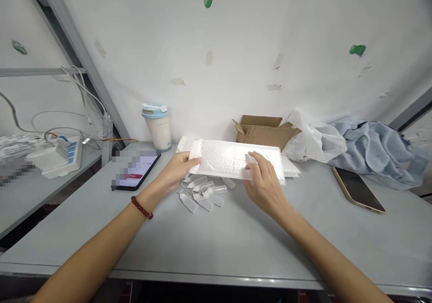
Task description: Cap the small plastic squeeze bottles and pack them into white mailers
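Observation:
A white bubble mailer is stretched between my hands, its bubbly, glossy side facing me. My left hand is closed on the mailer's left end, thumb on top. With bent fingers over its right part, my right hand grips the lower edge; the thumb tip is partly hidden. Behind and under it, more white mailers show at the right. Just below the held mailer lies a small pile of clear plastic tube-like pieces with thin loops.
A lidded paper cup and a lit phone stand and lie at left. Behind are an open cardboard box, a plastic bag and blue cloth. Another phone lies right. Cables and a power strip occupy the left side table.

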A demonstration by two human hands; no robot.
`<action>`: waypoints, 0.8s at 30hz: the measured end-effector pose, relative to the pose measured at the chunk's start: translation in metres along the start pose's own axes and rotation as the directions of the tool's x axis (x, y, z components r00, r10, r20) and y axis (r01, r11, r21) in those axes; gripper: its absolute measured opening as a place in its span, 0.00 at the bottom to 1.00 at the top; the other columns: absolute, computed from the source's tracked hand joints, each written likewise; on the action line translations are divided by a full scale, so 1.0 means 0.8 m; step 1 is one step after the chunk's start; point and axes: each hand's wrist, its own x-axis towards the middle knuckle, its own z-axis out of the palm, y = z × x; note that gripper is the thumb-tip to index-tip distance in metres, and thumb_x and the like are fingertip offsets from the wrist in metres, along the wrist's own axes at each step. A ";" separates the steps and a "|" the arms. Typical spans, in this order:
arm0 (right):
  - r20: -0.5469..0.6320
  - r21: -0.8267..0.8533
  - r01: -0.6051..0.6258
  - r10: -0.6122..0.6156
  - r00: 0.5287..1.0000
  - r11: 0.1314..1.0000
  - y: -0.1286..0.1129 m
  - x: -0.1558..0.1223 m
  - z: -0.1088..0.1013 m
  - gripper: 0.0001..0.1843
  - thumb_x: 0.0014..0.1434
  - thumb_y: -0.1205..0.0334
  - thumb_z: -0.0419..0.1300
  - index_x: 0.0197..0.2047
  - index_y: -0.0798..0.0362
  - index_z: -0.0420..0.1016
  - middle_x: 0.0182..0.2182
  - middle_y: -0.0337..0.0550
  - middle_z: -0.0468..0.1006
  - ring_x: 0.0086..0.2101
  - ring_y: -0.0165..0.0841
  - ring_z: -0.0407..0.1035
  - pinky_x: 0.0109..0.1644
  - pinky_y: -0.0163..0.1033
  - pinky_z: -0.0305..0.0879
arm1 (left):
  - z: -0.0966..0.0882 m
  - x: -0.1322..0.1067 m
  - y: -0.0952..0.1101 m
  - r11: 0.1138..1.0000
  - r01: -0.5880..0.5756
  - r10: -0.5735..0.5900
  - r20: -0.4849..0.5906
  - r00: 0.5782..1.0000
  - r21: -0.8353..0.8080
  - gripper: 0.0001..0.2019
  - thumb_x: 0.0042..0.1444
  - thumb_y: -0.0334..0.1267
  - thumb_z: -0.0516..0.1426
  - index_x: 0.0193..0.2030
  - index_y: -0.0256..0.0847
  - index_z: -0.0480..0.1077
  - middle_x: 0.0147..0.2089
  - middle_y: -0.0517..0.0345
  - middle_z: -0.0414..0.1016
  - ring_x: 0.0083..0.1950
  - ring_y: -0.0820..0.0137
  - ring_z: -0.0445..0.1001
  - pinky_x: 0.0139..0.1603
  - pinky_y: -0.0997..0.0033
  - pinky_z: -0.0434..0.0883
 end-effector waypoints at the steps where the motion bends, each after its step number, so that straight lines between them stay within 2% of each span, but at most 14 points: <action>1: 0.054 -0.007 0.005 -0.004 0.999 1.000 -0.006 -0.001 -0.001 0.18 0.51 0.74 0.51 0.47 0.62 0.62 0.55 0.69 0.60 0.57 0.51 0.52 0.53 0.56 0.59 | 0.008 -0.004 0.000 0.999 0.026 -0.023 0.069 0.997 -0.041 0.13 0.50 0.44 0.58 0.35 0.34 0.71 0.29 0.55 0.74 0.26 0.70 0.70 0.25 0.73 0.65; 3: 0.182 -0.021 0.020 -0.015 0.983 1.000 -0.016 -0.002 -0.005 0.32 0.50 0.69 0.54 0.58 0.65 0.53 0.61 0.71 0.50 0.61 0.55 0.43 0.56 0.63 0.51 | 0.023 -0.012 0.001 0.998 0.041 -0.029 0.210 0.977 -0.052 0.12 0.49 0.43 0.58 0.34 0.35 0.72 0.29 0.55 0.75 0.26 0.71 0.70 0.25 0.74 0.64; 5: 0.286 -0.012 0.026 -0.021 0.958 1.000 -0.021 -0.003 -0.009 0.42 0.47 0.63 0.58 0.63 0.65 0.45 0.63 0.71 0.45 0.62 0.57 0.40 0.57 0.66 0.46 | 0.034 -0.019 0.003 0.999 0.015 -0.004 0.311 0.950 -0.032 0.10 0.49 0.42 0.59 0.32 0.35 0.72 0.30 0.55 0.75 0.28 0.70 0.71 0.28 0.74 0.65; 7: 0.345 0.017 0.007 -0.013 0.939 1.000 -0.024 -0.002 -0.014 0.47 0.46 0.58 0.60 0.64 0.63 0.43 0.62 0.70 0.47 0.61 0.56 0.42 0.57 0.66 0.44 | 0.042 -0.024 0.005 1.000 -0.010 0.011 0.370 0.929 -0.004 0.09 0.49 0.41 0.58 0.29 0.35 0.72 0.29 0.56 0.74 0.30 0.70 0.71 0.30 0.74 0.66; 9: 0.366 0.044 -0.022 0.004 0.931 0.999 -0.024 -0.001 -0.017 0.47 0.45 0.55 0.60 0.63 0.61 0.45 0.59 0.68 0.52 0.59 0.55 0.47 0.57 0.65 0.44 | 0.045 -0.025 0.005 0.999 -0.018 0.007 0.380 0.925 0.027 0.10 0.50 0.41 0.57 0.27 0.35 0.72 0.27 0.57 0.73 0.29 0.71 0.70 0.29 0.74 0.64; 12: 0.355 0.058 -0.035 0.012 0.935 0.998 -0.025 0.000 -0.017 0.47 0.44 0.53 0.61 0.62 0.60 0.47 0.56 0.66 0.56 0.56 0.54 0.50 0.57 0.64 0.44 | 0.046 -0.023 0.000 0.999 -0.023 0.011 0.315 0.949 0.034 0.12 0.49 0.44 0.57 0.29 0.34 0.71 0.25 0.58 0.72 0.26 0.71 0.68 0.26 0.75 0.63; 17: 0.349 0.033 0.052 -0.061 0.935 0.998 -0.030 -0.004 -0.016 0.46 0.45 0.53 0.62 0.62 0.59 0.47 0.55 0.64 0.56 0.54 0.54 0.51 0.56 0.63 0.44 | 0.047 -0.019 -0.010 0.994 -0.071 0.055 0.183 0.981 0.079 0.11 0.45 0.43 0.59 0.29 0.35 0.70 0.27 0.61 0.71 0.26 0.72 0.67 0.25 0.76 0.62; 20: 0.296 -0.044 0.091 -0.074 0.952 0.995 -0.035 -0.003 -0.017 0.36 0.49 0.59 0.59 0.60 0.56 0.53 0.54 0.61 0.59 0.53 0.52 0.52 0.56 0.62 0.44 | 0.048 -0.014 -0.015 0.970 -0.095 0.067 0.131 0.989 0.222 0.11 0.47 0.42 0.56 0.24 0.36 0.67 0.22 0.64 0.64 0.23 0.75 0.62 0.22 0.77 0.57; 22: 0.278 -0.112 0.082 -0.048 0.959 0.990 -0.039 -0.003 -0.016 0.28 0.51 0.66 0.56 0.56 0.55 0.57 0.52 0.59 0.62 0.52 0.49 0.54 0.56 0.59 0.45 | 0.050 -0.010 -0.018 0.927 -0.138 0.120 0.075 0.990 0.348 0.12 0.49 0.42 0.55 0.21 0.37 0.63 0.20 0.65 0.59 0.23 0.75 0.58 0.22 0.77 0.54; 24: 0.297 -0.151 0.067 -0.020 0.955 0.986 -0.041 -0.003 -0.014 0.25 0.51 0.70 0.53 0.53 0.54 0.60 0.51 0.58 0.64 0.50 0.47 0.56 0.55 0.58 0.47 | 0.051 -0.007 -0.022 0.876 -0.179 0.177 0.046 0.983 0.448 0.13 0.50 0.41 0.53 0.20 0.37 0.60 0.20 0.65 0.57 0.24 0.75 0.57 0.22 0.76 0.52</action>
